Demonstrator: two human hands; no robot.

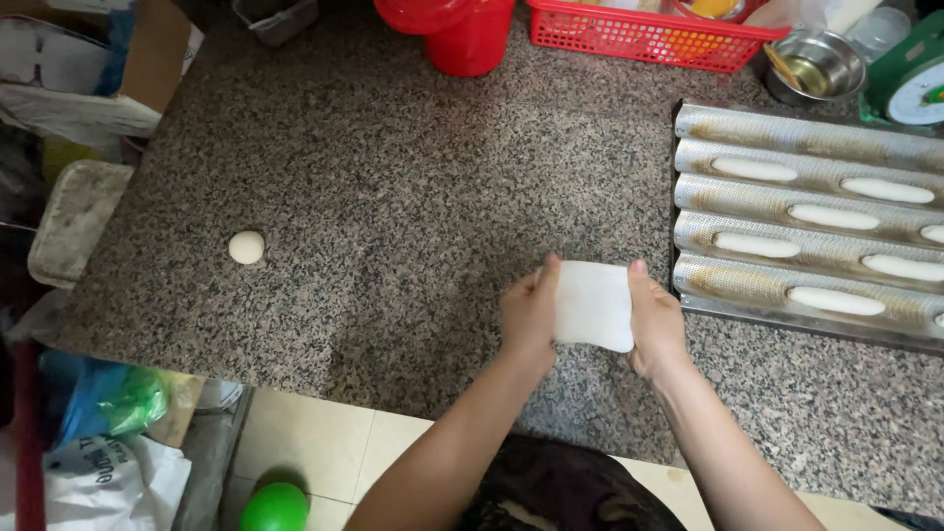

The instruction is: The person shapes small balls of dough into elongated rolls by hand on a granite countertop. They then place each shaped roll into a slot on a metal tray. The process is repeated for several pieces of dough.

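A flat, roughly square sheet of white dough (593,305) is stretched between both hands just above the speckled granite counter (393,216). My left hand (529,313) grips its left edge, and my right hand (655,320) grips its right edge, thumbs on top. A small round ball of dough (247,247) lies alone on the counter far to the left. To the right stands a perforated metal baguette tray (747,285) whose channels hold several shaped dough rolls (755,244).
At the counter's back stand a red bucket (462,34), a red plastic basket (639,34), a steel bowl (816,64) and a green scale (910,84). A worn rectangular tray (74,221) overhangs the left edge. Bags and a green ball (275,506) sit on the floor.
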